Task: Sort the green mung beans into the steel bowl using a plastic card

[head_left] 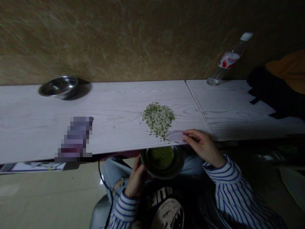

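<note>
Two sorts of grain, green and white, lie mixed in a loose pile [159, 117] before you, near the front edge of a pale, wood-grained tabletop [114, 127]. Your right hand [202, 144], at the pile's near right, pinches a clear plastic protractor [175, 136] between thumb and fingers, its curved edge at the grains. Your left hand [138, 179] grips the side of a steel bowl [181, 165] just below the pile, under the table edge; green beans [164, 156] lie inside it.

Right of the pile, a seam [199, 106] crosses the surface at a slant. Past it stands a clear bottle [222, 66] with a white cap, and farther right lies dark and orange fabric [278, 86]. Well left of the pile, near the wall, sits a second metal bowl [68, 93], with a pixelated object [76, 136] nearer you. Beyond the pile rises a brown, marbled wall [133, 41]; below and left of it you have pale floor tiles [76, 190]. Your room is dim.
</note>
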Demonstrator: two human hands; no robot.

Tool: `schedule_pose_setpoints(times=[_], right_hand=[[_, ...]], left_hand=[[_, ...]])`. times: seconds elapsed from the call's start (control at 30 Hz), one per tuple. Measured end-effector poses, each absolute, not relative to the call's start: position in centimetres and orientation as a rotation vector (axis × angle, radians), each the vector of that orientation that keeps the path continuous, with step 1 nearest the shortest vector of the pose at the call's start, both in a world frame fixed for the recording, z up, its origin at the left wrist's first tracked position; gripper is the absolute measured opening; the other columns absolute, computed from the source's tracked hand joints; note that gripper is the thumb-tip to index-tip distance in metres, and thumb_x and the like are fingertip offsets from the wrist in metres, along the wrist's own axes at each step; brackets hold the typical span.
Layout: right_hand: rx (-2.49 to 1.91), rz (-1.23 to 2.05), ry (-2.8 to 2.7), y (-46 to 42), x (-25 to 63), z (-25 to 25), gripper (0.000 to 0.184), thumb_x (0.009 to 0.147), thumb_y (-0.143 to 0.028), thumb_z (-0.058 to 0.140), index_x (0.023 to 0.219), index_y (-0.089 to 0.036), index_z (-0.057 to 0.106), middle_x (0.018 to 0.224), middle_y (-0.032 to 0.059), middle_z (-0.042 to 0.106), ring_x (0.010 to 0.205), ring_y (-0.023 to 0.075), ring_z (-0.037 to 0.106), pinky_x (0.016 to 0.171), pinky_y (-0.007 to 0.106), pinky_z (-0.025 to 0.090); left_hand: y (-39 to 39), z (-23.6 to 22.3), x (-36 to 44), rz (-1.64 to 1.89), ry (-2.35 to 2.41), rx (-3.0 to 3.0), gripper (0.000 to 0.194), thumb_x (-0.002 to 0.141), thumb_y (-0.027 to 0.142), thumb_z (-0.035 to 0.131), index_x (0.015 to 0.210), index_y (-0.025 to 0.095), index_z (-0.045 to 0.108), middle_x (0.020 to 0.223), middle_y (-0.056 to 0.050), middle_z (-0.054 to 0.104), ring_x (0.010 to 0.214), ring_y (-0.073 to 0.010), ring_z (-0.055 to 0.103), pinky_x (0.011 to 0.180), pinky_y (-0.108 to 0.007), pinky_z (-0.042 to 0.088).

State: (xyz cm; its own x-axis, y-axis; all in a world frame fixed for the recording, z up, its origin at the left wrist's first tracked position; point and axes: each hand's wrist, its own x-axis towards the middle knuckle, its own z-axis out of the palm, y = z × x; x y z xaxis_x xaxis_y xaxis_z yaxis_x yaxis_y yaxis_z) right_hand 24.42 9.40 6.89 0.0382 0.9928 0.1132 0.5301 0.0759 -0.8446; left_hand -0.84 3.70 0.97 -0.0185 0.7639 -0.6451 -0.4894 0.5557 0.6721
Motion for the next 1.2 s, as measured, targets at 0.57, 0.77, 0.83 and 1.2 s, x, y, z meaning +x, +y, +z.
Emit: schedule_pose_setpoints(times=[0.57,0.77,0.83,1.2], right_hand=[[-1.572,0.793,-1.489,9.3,25.0,6.9,0.022,0.085,-0.04,0.066,0.094,-0.02,0.07,0.081,0.0068,0.077,0.076,0.0223,0.075,0.072,0.034,0.06],[-1.579,0.775,-1.515,9.8,24.7,6.8,0.022,0.086,-0.039,0.065,0.096,-0.02,0.07,0.081,0.0067,0.077,0.076,0.0225,0.074,0.072,0.035,0.059],[-1.574,0.762,-1.521,10.0,24.8,6.8,0.022,0.086,-0.038,0.065,0.096,-0.019,0.07,0.081,0.0067,0.076,0.076,0.0226,0.074,0.072,0.035,0.058],[-1.549,0.777,-1.608,10.1,24.0,6.6,0.019,0.088,-0.035,0.063,0.098,-0.02,0.072,0.083,0.0057,0.077,0.078,0.0211,0.073,0.073,0.034,0.058]], left_hand=[[3.8,0.9,-0.8,1.004,1.249,0.268,0.06,0.059,0.022,0.07,0.118,0.023,0.062,0.089,0.0,0.067,0.07,-0.0168,0.057,0.06,-0.03,0.051],[3.7,1.1,-0.9,1.021,1.255,0.281,0.058,0.062,0.025,0.071,0.119,0.021,0.06,0.095,-0.003,0.069,0.077,-0.0195,0.059,0.06,-0.03,0.052],[3.7,1.1,-1.0,1.024,1.236,0.29,0.057,0.063,0.025,0.072,0.119,0.021,0.061,0.1,-0.004,0.07,0.079,-0.0203,0.06,0.062,-0.032,0.053],[3.8,1.1,-1.5,1.008,1.226,0.287,0.057,0.061,0.021,0.071,0.118,0.021,0.061,0.098,-0.002,0.068,0.078,-0.0199,0.061,0.064,-0.033,0.054]])
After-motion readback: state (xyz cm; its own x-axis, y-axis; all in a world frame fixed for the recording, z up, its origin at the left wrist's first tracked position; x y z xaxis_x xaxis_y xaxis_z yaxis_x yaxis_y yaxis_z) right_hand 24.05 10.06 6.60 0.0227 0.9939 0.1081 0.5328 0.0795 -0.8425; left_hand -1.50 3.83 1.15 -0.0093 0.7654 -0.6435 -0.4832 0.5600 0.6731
